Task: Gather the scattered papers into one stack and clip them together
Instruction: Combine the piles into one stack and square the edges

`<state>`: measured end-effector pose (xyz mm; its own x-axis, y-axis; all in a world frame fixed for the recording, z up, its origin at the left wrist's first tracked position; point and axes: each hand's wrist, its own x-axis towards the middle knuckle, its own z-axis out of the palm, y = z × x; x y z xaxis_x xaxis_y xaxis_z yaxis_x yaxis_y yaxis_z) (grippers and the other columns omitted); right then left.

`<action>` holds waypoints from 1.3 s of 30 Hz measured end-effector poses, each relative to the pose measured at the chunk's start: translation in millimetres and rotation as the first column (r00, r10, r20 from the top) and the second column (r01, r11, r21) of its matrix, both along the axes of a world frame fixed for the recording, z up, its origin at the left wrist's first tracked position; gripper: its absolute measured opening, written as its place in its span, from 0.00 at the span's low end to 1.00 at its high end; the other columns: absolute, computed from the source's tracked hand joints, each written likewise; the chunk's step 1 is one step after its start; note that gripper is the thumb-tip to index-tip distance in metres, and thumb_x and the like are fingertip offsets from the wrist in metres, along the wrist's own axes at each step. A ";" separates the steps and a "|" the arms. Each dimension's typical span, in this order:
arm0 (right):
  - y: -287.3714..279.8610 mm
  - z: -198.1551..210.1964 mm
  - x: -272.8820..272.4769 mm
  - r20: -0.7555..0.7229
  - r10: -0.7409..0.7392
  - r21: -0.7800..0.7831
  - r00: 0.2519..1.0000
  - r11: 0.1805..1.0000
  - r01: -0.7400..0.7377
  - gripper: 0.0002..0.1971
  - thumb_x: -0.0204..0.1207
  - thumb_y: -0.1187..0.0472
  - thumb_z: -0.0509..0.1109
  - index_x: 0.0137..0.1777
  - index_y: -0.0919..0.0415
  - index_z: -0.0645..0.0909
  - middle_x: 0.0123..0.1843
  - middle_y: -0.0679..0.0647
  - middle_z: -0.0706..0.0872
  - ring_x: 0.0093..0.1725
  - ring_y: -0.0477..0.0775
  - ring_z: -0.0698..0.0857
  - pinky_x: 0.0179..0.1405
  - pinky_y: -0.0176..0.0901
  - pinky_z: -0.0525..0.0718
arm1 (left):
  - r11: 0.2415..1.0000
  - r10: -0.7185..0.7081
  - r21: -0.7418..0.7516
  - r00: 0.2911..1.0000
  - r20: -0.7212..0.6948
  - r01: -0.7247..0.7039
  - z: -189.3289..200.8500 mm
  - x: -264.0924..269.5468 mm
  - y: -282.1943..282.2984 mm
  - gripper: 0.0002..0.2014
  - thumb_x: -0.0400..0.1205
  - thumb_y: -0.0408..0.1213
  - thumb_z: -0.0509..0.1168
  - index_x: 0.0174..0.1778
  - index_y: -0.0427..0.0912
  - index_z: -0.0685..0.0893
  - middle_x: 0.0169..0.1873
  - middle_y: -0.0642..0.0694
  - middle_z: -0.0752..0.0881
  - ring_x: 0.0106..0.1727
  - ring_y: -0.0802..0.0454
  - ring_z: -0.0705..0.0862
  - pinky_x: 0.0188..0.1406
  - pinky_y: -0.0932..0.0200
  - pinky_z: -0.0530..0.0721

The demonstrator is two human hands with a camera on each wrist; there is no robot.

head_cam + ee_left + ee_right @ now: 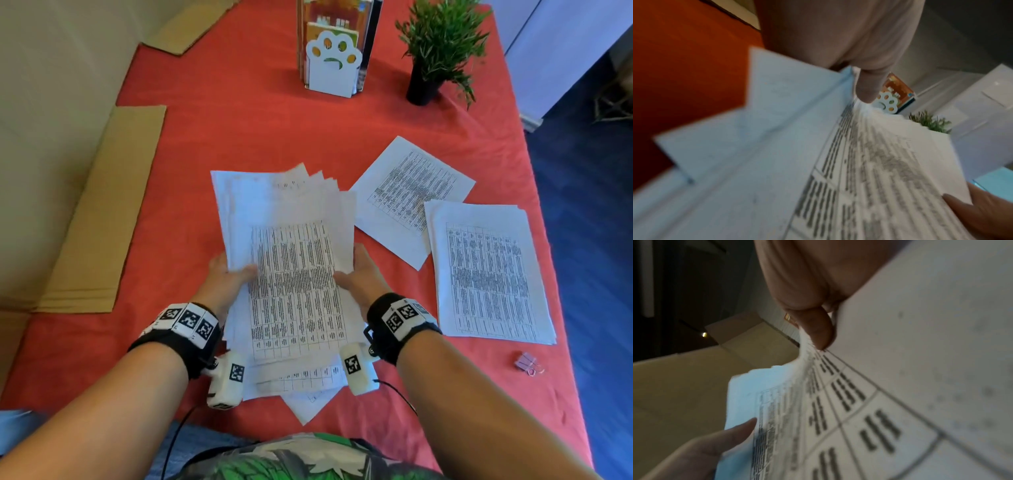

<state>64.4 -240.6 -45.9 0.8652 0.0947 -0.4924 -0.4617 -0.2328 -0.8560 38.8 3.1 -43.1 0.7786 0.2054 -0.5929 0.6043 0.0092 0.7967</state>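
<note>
I hold an uneven bundle of printed sheets (291, 260) above the red table, its corners fanned out at the far and near ends. My left hand (227, 277) grips its left edge, thumb on top of the print. My right hand (359, 270) grips the right edge the same way. The wrist views show the bundle (859, 162) (879, 402) close up, with a thumb pressed on it in each. A single sheet (407, 195) and a small stack of sheets (486, 270) lie on the cloth to the right. A pink binder clip (527, 364) lies near the table's right edge.
A white paw-shaped holder with books (334, 65) and a potted plant (438, 51) stand at the far side of the red tablecloth (239, 130). Flat cardboard sheets (99, 219) lie along the left. Blue floor (589, 240) drops off on the right.
</note>
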 end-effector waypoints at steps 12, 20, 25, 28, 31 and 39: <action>-13.9 7.5 31.6 0.013 0.238 -0.792 0.971 0.595 -0.135 0.19 0.78 0.63 0.58 0.61 0.45 0.84 0.84 0.48 0.59 0.84 0.58 0.54 0.81 0.62 0.56 | 0.986 0.159 0.025 0.982 0.098 -0.162 7.8 -9.6 20.7 0.39 0.74 0.20 0.72 0.76 0.48 0.62 0.61 0.48 0.80 0.60 0.46 0.80 0.64 0.46 0.77; -25.1 1.9 42.2 -0.055 0.211 -0.790 0.976 0.589 -0.172 0.33 0.74 0.70 0.54 0.81 0.56 0.61 0.86 0.45 0.53 0.85 0.53 0.55 0.81 0.68 0.55 | 0.995 0.090 -0.040 0.996 0.021 -0.089 1.9 -26.3 15.6 0.38 0.73 0.16 0.69 0.76 0.45 0.67 0.62 0.46 0.82 0.64 0.45 0.80 0.66 0.47 0.76; -7.3 9.9 22.4 0.285 0.496 -0.623 0.820 0.746 -0.234 0.25 0.74 0.74 0.59 0.70 0.58 0.80 0.75 0.48 0.76 0.68 0.56 0.82 0.71 0.54 0.77 | 0.987 0.130 -0.097 0.991 -0.020 -0.131 9.9 -12.8 3.0 0.30 0.81 0.44 0.68 0.78 0.45 0.67 0.68 0.50 0.78 0.71 0.48 0.75 0.72 0.49 0.70; 13.7 16.4 -14.9 0.107 0.769 -0.721 0.631 0.497 -0.483 0.23 0.76 0.72 0.59 0.67 0.54 0.82 0.73 0.42 0.77 0.61 0.50 0.84 0.70 0.55 0.77 | 0.957 0.159 -0.220 0.976 -0.151 -0.190 6.3 -5.8 6.4 0.54 0.58 0.79 0.64 0.78 0.52 0.69 0.76 0.51 0.74 0.75 0.48 0.74 0.77 0.42 0.66; 19.1 23.9 -43.3 -0.008 0.760 -0.502 0.650 0.559 -0.660 0.22 0.72 0.75 0.57 0.52 0.51 0.87 0.68 0.47 0.83 0.66 0.51 0.81 0.70 0.50 0.77 | 0.972 0.165 -0.150 0.979 -0.118 -0.182 10.2 -7.1 -1.0 0.41 0.69 0.68 0.68 0.74 0.47 0.74 0.70 0.46 0.80 0.66 0.46 0.81 0.69 0.42 0.76; -34.4 14.8 -31.8 -0.046 0.124 -0.710 0.991 0.694 -0.120 0.18 0.77 0.67 0.59 0.66 0.62 0.76 0.64 0.64 0.77 0.62 0.69 0.80 0.65 0.55 0.79 | 0.995 0.069 0.088 0.986 -0.150 -0.056 3.3 -22.2 -7.5 0.18 0.80 0.26 0.68 0.64 0.41 0.74 0.58 0.41 0.83 0.57 0.40 0.82 0.60 0.41 0.81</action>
<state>32.6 -275.1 -31.1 0.8737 -0.1764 -0.4534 -0.3818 -0.8261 -0.4145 16.6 -4.5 -39.8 0.6643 0.3044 -0.6826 0.7191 -0.0111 0.6948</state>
